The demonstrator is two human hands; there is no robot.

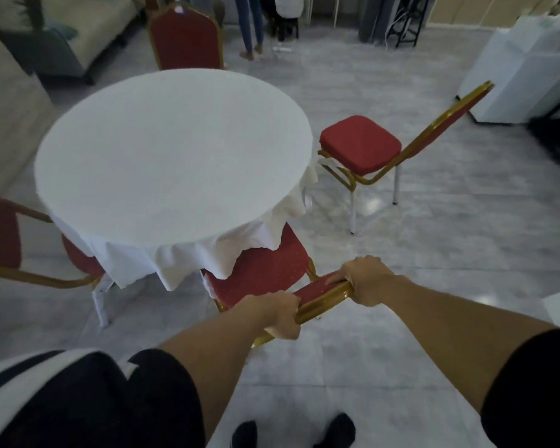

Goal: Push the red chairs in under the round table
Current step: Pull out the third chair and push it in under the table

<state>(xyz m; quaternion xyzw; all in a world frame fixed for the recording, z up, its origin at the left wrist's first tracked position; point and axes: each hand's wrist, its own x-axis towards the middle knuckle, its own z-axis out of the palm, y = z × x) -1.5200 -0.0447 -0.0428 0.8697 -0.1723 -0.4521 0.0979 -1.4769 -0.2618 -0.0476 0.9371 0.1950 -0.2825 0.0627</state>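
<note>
A round table (172, 156) under a white cloth fills the middle of the view. The near red chair (265, 270) with a gold frame has its seat partly under the hanging cloth. My left hand (275, 315) and my right hand (366, 279) both grip the top of its backrest. A second red chair (359, 143) stands clear of the table on the right. On the left, a third red chair (0, 234) has its seat partly under the cloth. At the far side a fourth red chair (185, 40) shows its backrest close behind the table.
A sofa (62, 30) stands at the back left. A person's legs (249, 24) are at the far side of the room. White boxes (524, 69) sit at the right. Pale tiled floor (450, 240) lies open to the right of the table.
</note>
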